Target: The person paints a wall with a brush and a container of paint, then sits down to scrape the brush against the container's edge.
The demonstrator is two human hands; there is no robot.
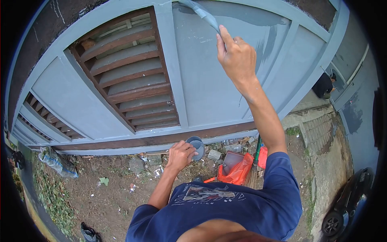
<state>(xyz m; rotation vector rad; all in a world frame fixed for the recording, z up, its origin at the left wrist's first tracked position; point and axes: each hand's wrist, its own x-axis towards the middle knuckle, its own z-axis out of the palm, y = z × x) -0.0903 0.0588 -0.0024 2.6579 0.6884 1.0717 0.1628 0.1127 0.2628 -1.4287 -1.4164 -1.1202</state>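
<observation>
My right hand [238, 58] is raised high against the wall panel, closed around the handle of a paintbrush [206, 16] coated in grey-blue paint. The brush's tip lies at the top edge of the view, on the upper part of the panel [213, 76]. Darker wet-looking paint [250, 16] streaks the panel's top and right side. Lower down, near my waist, my left hand [181, 155] grips the rim of a small grey paint pot [196, 144]. Grey paint shows inside the pot.
Brown wooden louvres [133, 76] sit left of the panel. Below are an orange plastic bag [238, 171], a clear container [232, 159], a broom [253, 177] and broken bricks [214, 155]. Another person [323, 85] crouches at far right; a black car [348, 201] stands lower right.
</observation>
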